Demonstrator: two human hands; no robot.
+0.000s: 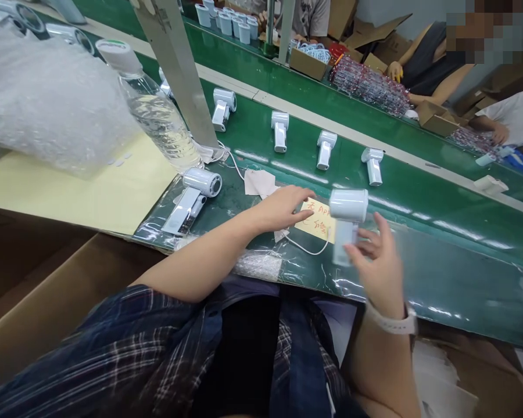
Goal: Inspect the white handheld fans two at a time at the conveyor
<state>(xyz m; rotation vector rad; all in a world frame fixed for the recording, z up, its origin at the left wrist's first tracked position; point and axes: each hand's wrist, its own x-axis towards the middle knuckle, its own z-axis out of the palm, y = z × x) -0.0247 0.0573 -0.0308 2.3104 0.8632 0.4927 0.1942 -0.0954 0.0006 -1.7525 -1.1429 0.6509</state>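
A pale blue-white hair dryer (347, 204) stands upright over the green bench, slightly blurred at its handle. My right hand (377, 261), with a white band at the wrist, holds that handle from the right between thumb and fingers. My left hand (285, 208) reaches across the bench with fingers stretched apart and nothing in them. Just beyond its fingertips lies a yellow note (316, 219) with red handwriting, left of the dryer. A thin white cable (309, 252) curves below the note. Another hair dryer (200, 183) lies to the left of my left forearm.
Several hair dryers (280, 130) lie spaced along the green conveyor (253, 125) ahead. At left are a water bottle (157, 110), bubble wrap (47, 98) and a metal post (181, 69). Opposite, people work beside cardboard boxes (308, 64) and bundled parts (368, 84).
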